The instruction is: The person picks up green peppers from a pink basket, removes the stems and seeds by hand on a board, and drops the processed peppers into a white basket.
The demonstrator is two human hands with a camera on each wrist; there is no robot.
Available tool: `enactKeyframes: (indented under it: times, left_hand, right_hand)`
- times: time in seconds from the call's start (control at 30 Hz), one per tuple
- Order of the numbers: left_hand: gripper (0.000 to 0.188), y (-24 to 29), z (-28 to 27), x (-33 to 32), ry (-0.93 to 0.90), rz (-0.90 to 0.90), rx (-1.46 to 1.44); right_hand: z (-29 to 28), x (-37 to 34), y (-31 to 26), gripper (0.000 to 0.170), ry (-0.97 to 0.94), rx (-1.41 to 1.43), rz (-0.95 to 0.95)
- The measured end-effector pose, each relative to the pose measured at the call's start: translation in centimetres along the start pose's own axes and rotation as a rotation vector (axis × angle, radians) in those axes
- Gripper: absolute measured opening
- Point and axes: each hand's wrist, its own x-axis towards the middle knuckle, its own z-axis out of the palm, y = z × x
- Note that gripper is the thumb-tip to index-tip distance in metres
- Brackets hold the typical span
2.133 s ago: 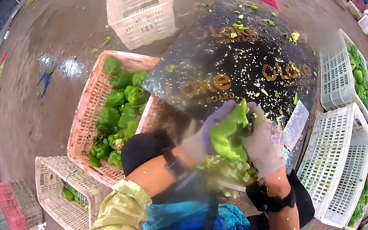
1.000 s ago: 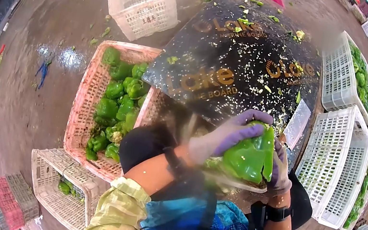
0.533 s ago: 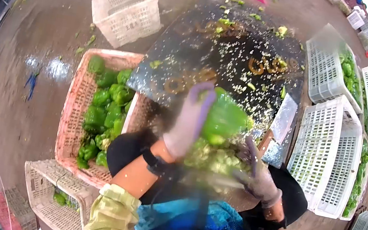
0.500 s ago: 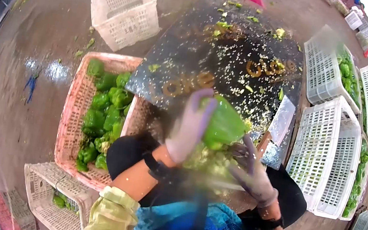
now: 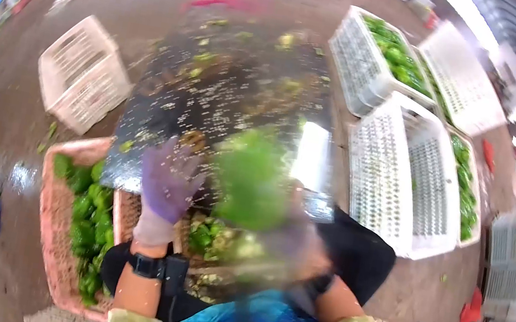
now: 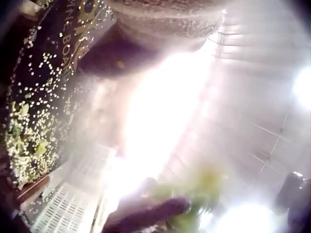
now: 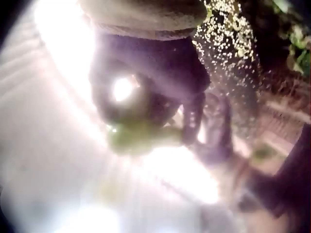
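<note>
My gloved right hand [image 5: 296, 236] holds a green bell pepper [image 5: 252, 177], both motion-blurred, above the near edge of the black board [image 5: 165, 104]. In the right wrist view, glare washes out part of the pepper [image 7: 133, 141] beneath curled fingers. Apart from it, my left hand [image 5: 171, 181] in its purple-grey glove hovers at the board's near left corner, fingers relaxed and nothing in them. A cleaver [image 5: 311, 156] lies on the board's right side, its blade bright. Pale seeds and green scraps are strewn over the board.
At left stands a pink crate [image 5: 49, 228] of green peppers, with a white crate [image 5: 85, 74] beyond it. White crates [image 5: 382, 175], some with peppers, line the right. Pepper trimmings [image 5: 211, 238] lie below the board, between the knees.
The left hand has let go of the pepper and moved left, while the right hand has taken hold of it. The head view has swung to the right.
</note>
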Motion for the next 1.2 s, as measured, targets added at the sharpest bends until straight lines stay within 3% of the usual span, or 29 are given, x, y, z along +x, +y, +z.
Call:
enactKeyframes:
  times: [0.07, 0.1, 0.13, 0.2, 0.23, 0.27, 0.33, 0.4, 0.43, 0.5, 0.57, 0.67, 0.73, 0.8, 0.87, 1.0, 1.07, 1.1, 1.17, 1.2]
  left_hand:
    - [0.072, -1.1, 3.8, -0.7, -0.033, -0.121, -0.103]
    - [0.077, -1.8, 3.3, -0.7, -0.173, -0.210, -0.100]
    - [0.078, -2.1, 4.0, -1.1, -0.169, -0.231, 0.000]
    - [0.068, -2.1, 6.0, -1.9, -0.112, -0.257, -0.098]
    - [0.066, -2.4, 4.2, -1.2, -0.133, -0.249, -0.080]
    - [0.063, -2.2, 2.2, -0.1, -0.143, -0.222, -0.056]
    - [0.059, -2.2, 2.1, 0.6, 0.021, -0.115, 0.072]
    - [0.053, -2.1, 1.5, 0.4, -0.137, -0.038, 0.081]
    - [0.049, -2.2, 3.0, -0.1, -0.021, -0.083, 0.063]
    - [0.049, -2.4, 3.9, -1.2, -0.119, -0.043, 0.163]
    - [0.047, -3.5, 3.5, 0.1, -0.076, -0.106, 0.101]
    - [0.042, -0.7, 5.7, -1.4, -0.143, 0.010, -0.045]
    - [0.036, 2.7, 7.8, -3.1, -0.227, 0.145, -0.084]
    - [0.029, 7.4, 7.8, -5.7, -0.292, 0.292, -0.034]
    - [0.029, 12.9, 4.6, -8.3, -0.371, 0.479, 0.205]
    - [0.047, 21.9, -9.1, -16.5, -0.066, 0.583, 0.719]
    - [0.056, 23.2, -14.2, -21.8, 0.471, 0.378, 1.090]
    - [0.060, 22.9, -18.2, -23.7, 0.515, 0.300, 1.387]
    - [0.067, 20.9, -25.1, -24.8, 0.491, 0.027, 1.575]
    - [0.067, 19.7, -27.4, -24.5, 0.480, -0.131, 1.534]
  right_hand:
    - [3.1, 0.9, 0.8, 0.057, 0.147, -0.414, 0.147]
    - [-3.5, 3.0, 3.1, 0.058, -0.029, -0.077, 0.170]
    - [-3.2, 2.7, 2.3, 0.057, -0.043, -0.093, 0.122]
    - [-2.4, 2.2, 0.1, 0.055, -0.080, -0.142, 0.080]
    - [-3.7, 0.4, -1.1, 0.052, -0.049, -0.292, -0.072]
    - [-4.8, -1.2, -2.9, 0.052, 0.010, -0.396, -0.172]
    - [-7.3, -5.1, -6.9, 0.051, 0.208, -0.554, -0.337]
    - [-10.2, -8.8, -11.9, 0.051, 0.365, -0.673, -0.462]
    - [-11.5, -9.9, -14.5, 0.050, 0.404, -0.718, -0.502]
    - [-13.7, -11.1, -19.5, 0.050, 0.411, -0.773, -0.547]
    - [-14.7, -9.2, -21.5, 0.049, 0.307, -0.796, -0.498]
    - [-13.3, -3.5, -16.5, 0.048, 0.092, -0.727, -0.273]
    - [-8.4, 0.5, -9.2, 0.047, 0.186, -0.712, -0.110]
    - [-4.4, 2.5, -4.2, 0.048, 0.136, -1.004, -0.057]
    - [-3.1, 4.0, -2.5, 0.049, 0.161, -1.175, -0.026]
    - [-5.7, 4.5, -4.2, 0.054, 0.378, -1.524, -0.040]
    - [-7.2, 4.0, -5.2, 0.053, 0.440, -1.418, 0.037]
    - [-9.4, 3.5, -6.6, 0.052, 0.282, -1.565, 0.074]
    - [-11.2, 3.1, -7.2, 0.051, 0.109, -1.745, 0.116]
    - [-10.9, 2.9, -6.8, 0.051, 0.101, -1.788, 0.120]
